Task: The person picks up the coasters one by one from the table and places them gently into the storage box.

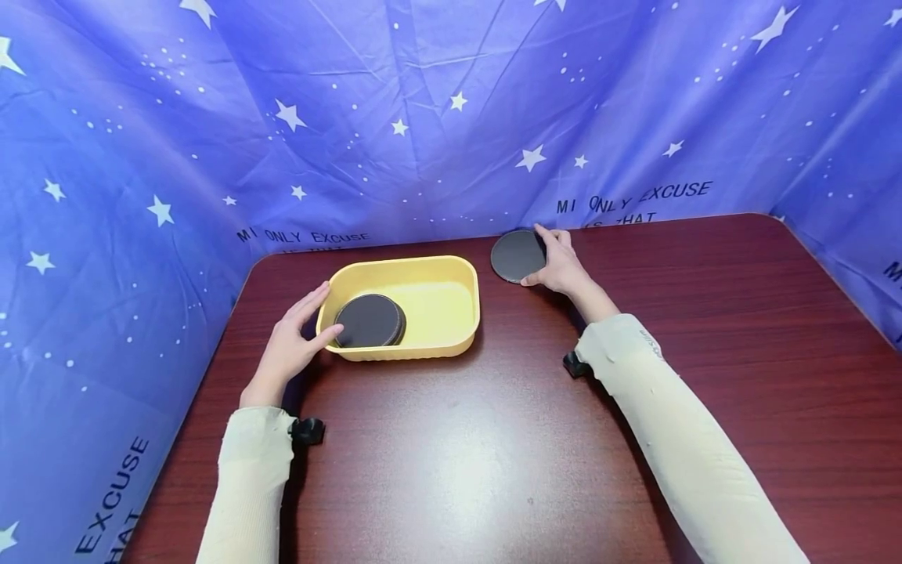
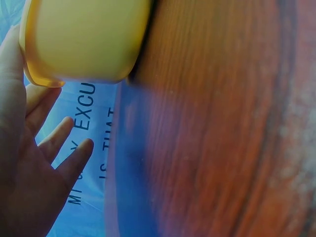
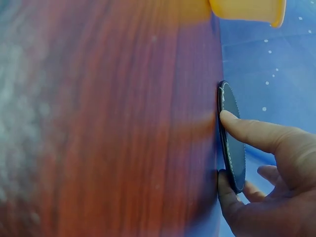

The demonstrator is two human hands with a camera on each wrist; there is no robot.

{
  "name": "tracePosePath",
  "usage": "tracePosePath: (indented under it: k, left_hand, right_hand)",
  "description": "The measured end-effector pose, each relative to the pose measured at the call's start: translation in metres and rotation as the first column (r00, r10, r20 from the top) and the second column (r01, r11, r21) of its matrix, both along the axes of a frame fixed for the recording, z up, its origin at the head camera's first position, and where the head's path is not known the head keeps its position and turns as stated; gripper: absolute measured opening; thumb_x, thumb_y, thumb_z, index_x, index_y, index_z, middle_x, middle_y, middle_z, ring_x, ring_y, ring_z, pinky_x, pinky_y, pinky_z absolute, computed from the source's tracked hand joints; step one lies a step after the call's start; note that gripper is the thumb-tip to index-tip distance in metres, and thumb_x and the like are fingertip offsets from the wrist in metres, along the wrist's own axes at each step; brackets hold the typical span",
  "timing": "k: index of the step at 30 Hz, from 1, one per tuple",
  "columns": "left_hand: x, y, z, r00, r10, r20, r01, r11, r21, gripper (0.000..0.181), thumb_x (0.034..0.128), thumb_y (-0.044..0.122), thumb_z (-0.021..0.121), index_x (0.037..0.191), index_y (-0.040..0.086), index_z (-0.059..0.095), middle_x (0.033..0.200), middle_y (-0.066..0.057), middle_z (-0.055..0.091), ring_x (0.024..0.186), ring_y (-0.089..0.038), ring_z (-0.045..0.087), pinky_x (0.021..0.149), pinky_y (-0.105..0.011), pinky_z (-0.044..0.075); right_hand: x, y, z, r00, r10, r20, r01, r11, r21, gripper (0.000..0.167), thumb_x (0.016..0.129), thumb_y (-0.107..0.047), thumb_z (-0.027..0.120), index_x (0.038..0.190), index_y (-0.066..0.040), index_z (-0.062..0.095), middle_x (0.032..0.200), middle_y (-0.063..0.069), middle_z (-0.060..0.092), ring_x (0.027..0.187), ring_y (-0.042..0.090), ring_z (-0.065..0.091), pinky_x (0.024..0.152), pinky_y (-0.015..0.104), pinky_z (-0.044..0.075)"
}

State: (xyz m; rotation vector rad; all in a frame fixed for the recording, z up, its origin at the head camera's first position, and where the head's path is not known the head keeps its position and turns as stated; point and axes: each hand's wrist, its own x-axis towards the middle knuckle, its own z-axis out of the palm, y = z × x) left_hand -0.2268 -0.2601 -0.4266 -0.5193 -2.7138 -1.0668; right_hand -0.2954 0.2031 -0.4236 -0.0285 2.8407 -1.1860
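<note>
My right hand (image 1: 561, 266) pinches a round black coaster (image 1: 516, 255) by its right edge, thumb at the near side and fingers at the far side. In the right wrist view the coaster (image 3: 233, 138) shows pale stitching along its rim and appears slightly tilted above the table. A yellow rectangular basin (image 1: 437, 351) stands left of it. My left hand (image 1: 289, 345) holds the basin's left end, with the thumb over the rim and the other fingers spread outside. Inside, at the left, lies a stack of black round coasters (image 1: 369, 319); how many is unclear.
The dark reddish wooden table (image 1: 451, 454) extends around the basin. A blue curtain (image 1: 423, 117) with white stars hangs along its far and left edges, and on the right. Each wrist wears a black camera mount (image 1: 308, 431).
</note>
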Motion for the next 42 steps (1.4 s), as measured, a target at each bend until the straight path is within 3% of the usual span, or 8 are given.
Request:
tracePosePath:
  k: [7, 14, 20, 24, 27, 31, 34, 42]
  left_hand:
    - [0.000, -0.001, -0.001, 1.000, -0.001, -0.008, 0.001, 1.000, 0.004, 0.070, 0.0848, 0.018, 0.078, 0.148, 0.012, 0.049, 0.155, -0.012, 0.046, 0.145, -0.041, 0.038, 0.119, -0.058, 0.028]
    - [0.000, -0.001, -0.001, 1.000, -0.009, -0.012, 0.009, 1.000, 0.002, 0.069, 0.0856, 0.019, 0.077, 0.148, 0.012, 0.049, 0.155, -0.012, 0.046, 0.144, -0.041, 0.038, 0.119, -0.058, 0.029]
    - [0.000, -0.001, -0.001, 1.000, -0.011, -0.013, 0.011, 1.000, -0.002, 0.069, 0.0855, 0.019, 0.077, 0.148, 0.013, 0.049, 0.155, -0.011, 0.045, 0.144, -0.042, 0.038, 0.119, -0.058, 0.028]
    - [0.001, -0.001, -0.001, 1.000, -0.009, -0.015, 0.010, 1.000, 0.005, 0.070, 0.0848, 0.017, 0.078, 0.148, 0.012, 0.049, 0.155, -0.011, 0.046, 0.145, -0.040, 0.038, 0.119, -0.057, 0.028]
    - [0.001, 0.000, 0.000, 1.000, -0.004, -0.012, 0.004, 1.000, 0.004, 0.070, 0.0845, 0.017, 0.078, 0.148, 0.012, 0.049, 0.155, -0.011, 0.046, 0.145, -0.038, 0.038, 0.119, -0.057, 0.028]
    - [0.001, 0.001, 0.001, 1.000, -0.002, -0.008, 0.002, 1.000, 0.002, 0.070, 0.0844, 0.018, 0.078, 0.148, 0.012, 0.049, 0.155, -0.012, 0.046, 0.146, -0.036, 0.038, 0.119, -0.057, 0.028]
    - [0.001, 0.001, 0.001, 1.000, -0.001, -0.008, 0.001, 1.000, 0.001, 0.070, 0.0844, 0.018, 0.078, 0.148, 0.012, 0.049, 0.155, -0.012, 0.046, 0.145, -0.036, 0.039, 0.119, -0.057, 0.028]
    - [0.000, 0.000, 0.000, 1.000, -0.002, -0.009, 0.002, 1.000, -0.004, 0.070, 0.0849, 0.018, 0.078, 0.148, 0.012, 0.049, 0.156, -0.012, 0.045, 0.145, -0.039, 0.039, 0.119, -0.058, 0.028]
  right_hand:
    - [0.002, 0.006, 0.001, 1.000, -0.019, -0.004, 0.019, 0.999, -0.035, 0.096, 0.078, -0.004, 0.080, 0.156, -0.001, 0.025, 0.154, 0.031, 0.030, 0.141, 0.042, 0.034, 0.120, 0.051, 0.029]
    - [0.005, 0.012, 0.001, 0.998, -0.051, 0.034, 0.055, 0.993, -0.108, 0.087, 0.082, -0.002, 0.075, 0.155, -0.001, 0.028, 0.140, 0.027, 0.052, 0.097, 0.028, 0.058, 0.084, 0.030, 0.047]
    - [0.010, 0.017, 0.000, 0.998, -0.033, 0.049, 0.042, 0.981, -0.190, 0.081, 0.086, 0.000, 0.071, 0.154, 0.002, 0.029, 0.144, 0.030, 0.048, 0.119, 0.039, 0.058, 0.102, 0.041, 0.047]
    - [0.014, 0.018, 0.002, 0.998, -0.031, 0.062, 0.048, 0.954, -0.296, 0.078, 0.087, 0.002, 0.069, 0.154, 0.001, 0.030, 0.143, 0.031, 0.049, 0.123, 0.037, 0.053, 0.092, 0.021, 0.049]
    - [0.018, 0.019, 0.003, 0.995, -0.035, 0.091, 0.069, 0.909, -0.412, 0.076, 0.087, 0.005, 0.066, 0.155, 0.000, 0.031, 0.141, 0.029, 0.050, 0.111, 0.022, 0.057, 0.076, 0.006, 0.046]
    - [0.023, 0.019, 0.005, 0.987, -0.010, 0.158, 0.106, 0.779, -0.618, 0.075, 0.089, 0.013, 0.058, 0.156, 0.001, 0.026, 0.128, 0.018, 0.050, 0.085, 0.002, 0.063, 0.075, 0.012, 0.057]
    - [0.025, 0.020, 0.007, 0.978, 0.026, 0.207, 0.137, 0.669, -0.731, 0.075, 0.091, 0.017, 0.054, 0.157, 0.000, 0.022, 0.119, 0.009, 0.049, 0.080, 0.003, 0.067, 0.077, 0.020, 0.060]
    - [0.030, 0.022, 0.007, 0.967, 0.069, 0.247, 0.167, 0.561, -0.811, 0.072, 0.094, 0.016, 0.049, 0.158, -0.002, 0.021, 0.118, 0.004, 0.049, 0.084, 0.006, 0.067, 0.078, 0.024, 0.061]
